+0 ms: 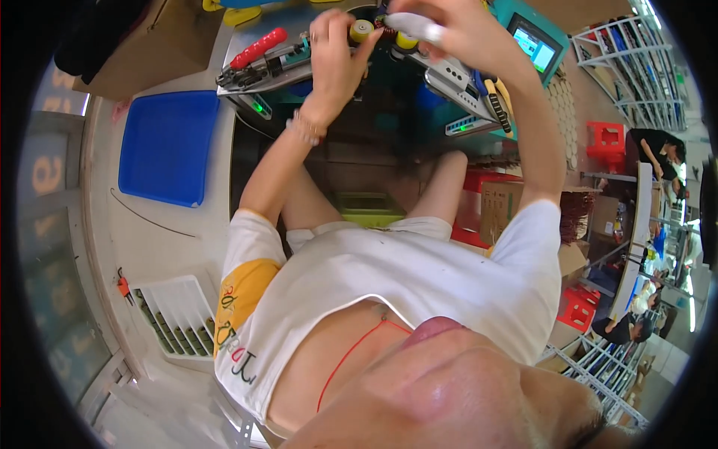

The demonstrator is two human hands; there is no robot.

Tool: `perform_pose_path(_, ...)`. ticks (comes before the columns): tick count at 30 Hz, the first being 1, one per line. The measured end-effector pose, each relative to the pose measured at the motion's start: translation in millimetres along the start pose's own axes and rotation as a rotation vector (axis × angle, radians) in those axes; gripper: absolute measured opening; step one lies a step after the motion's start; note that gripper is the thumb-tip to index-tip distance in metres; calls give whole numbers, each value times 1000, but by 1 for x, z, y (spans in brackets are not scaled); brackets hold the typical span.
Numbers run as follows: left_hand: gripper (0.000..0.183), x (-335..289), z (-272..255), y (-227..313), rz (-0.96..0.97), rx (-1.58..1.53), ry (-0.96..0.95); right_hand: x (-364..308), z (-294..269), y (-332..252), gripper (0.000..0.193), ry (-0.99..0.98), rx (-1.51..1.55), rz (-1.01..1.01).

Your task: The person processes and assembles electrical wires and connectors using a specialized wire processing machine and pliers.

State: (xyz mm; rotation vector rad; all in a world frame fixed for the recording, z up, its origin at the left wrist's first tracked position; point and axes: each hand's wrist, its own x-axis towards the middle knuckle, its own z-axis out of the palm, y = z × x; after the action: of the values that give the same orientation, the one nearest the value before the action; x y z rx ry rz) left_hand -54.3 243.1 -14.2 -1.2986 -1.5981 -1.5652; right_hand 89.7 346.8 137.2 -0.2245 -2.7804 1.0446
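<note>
My left hand (334, 63), with a beaded bracelet at the wrist, reaches to the machine at the top. Its thumb and forefinger are apart beside a yellow roller (362, 31), the thumb tip close to a small dark-red part (384, 27). My right hand (471, 37) is closed round a smooth white oblong thing (416, 27), whose kind I cannot make out. That thing lies just over a second yellow roller (406, 40). Part of the right fingers is cut off by the upper edge.
A clamp with a red handle (258, 49) is at the machine's left. Beyond my right arm stands a teal unit with a lit screen (535, 46). A blue tray (168, 150) and a white slotted tray (176, 314) lie on the left table. Other people sit far right.
</note>
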Motion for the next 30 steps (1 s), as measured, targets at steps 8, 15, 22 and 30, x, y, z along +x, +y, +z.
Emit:
perform_pose_path(8,57,-104,49,-35,-340,-204,-367,-113,54,10,16,-320,-50,73)
perform_pose_path(15,35,-109,26,-38,-624,-269,-563,-144,64,26,15,-309,-3,74)
perform_pose_path(22,40,-58,-16,34,-980,-510,-656,-100,145,88,23,20,269,361)
perform_pose_path(30,20,96,33,-34,-1645,-1639,-845,-64,128,70,18,-105,265,204)
